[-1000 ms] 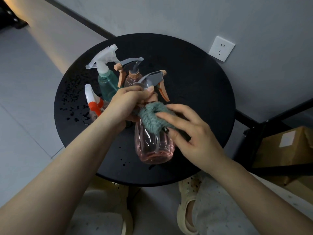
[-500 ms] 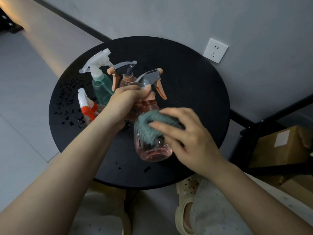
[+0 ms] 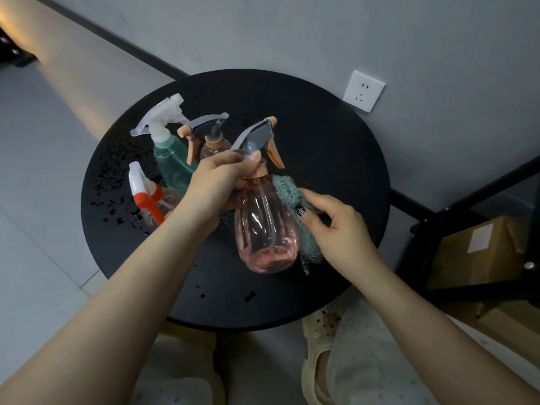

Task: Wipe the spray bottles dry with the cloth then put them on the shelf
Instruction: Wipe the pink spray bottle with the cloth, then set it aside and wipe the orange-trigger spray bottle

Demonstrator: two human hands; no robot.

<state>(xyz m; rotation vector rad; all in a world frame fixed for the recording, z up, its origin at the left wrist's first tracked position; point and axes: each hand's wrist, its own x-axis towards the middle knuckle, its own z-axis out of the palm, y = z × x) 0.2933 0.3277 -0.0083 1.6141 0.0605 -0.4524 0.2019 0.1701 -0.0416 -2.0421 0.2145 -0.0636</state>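
Since a second ago, the cloth [image 3: 295, 211] had slid from the front of the pink bottle [image 3: 267, 226] round to its right side, where the right hand [image 3: 336, 226] pinched it against the plastic. The left hand [image 3: 217, 182] gripped the bottle's neck and held it up over the wet black table [image 3: 321, 159]. Wiping was only partly done: three more bottles [image 3: 172, 165] stood waiting on the table, and none had reached the shelf [image 3: 438, 226].

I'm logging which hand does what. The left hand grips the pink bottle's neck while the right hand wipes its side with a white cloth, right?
Not quite: the head view shows the cloth is grey-green, not white. The left hand does grip the pink bottle at its neck, and the right hand presses the cloth against its side.
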